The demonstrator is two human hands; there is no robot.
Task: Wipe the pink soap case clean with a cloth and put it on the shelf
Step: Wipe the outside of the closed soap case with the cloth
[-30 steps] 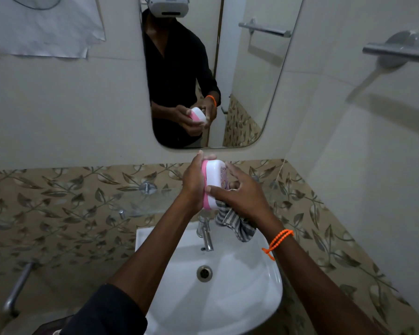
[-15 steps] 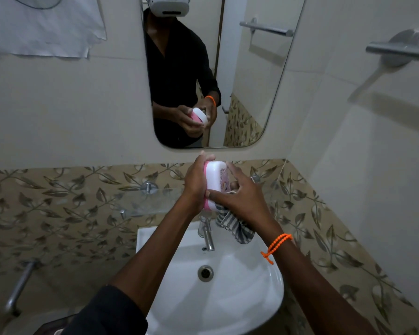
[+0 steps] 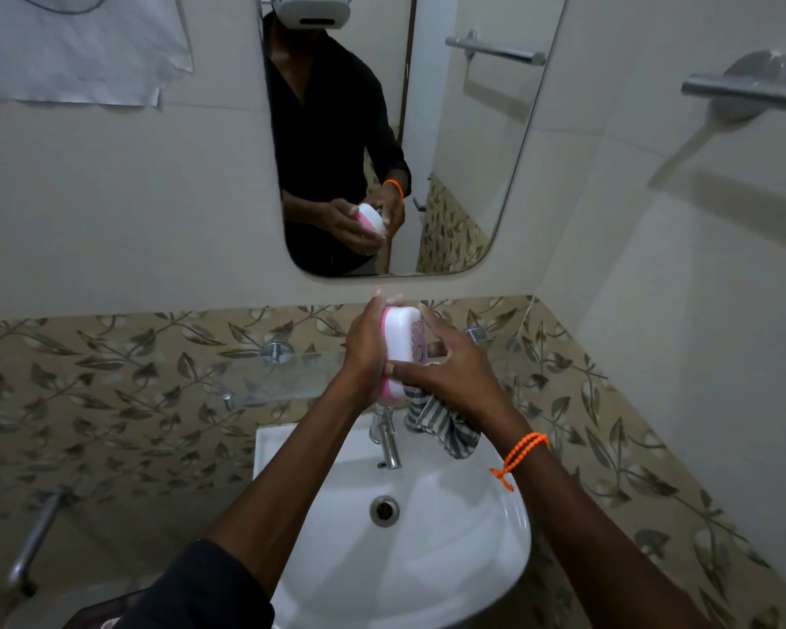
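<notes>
Pink soap case [image 3: 400,345], one; cloth [image 3: 441,424], one; two hands.

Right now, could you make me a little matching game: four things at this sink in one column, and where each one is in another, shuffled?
Things:
1. soap case
2. striped cloth
3. orange bracelet
4. tap

Places:
A. around the right wrist
B. at the back rim of the basin
C. held upright between both hands
D. hanging below the right hand

Pairs: 1-C, 2-D, 3-A, 4-B
</notes>
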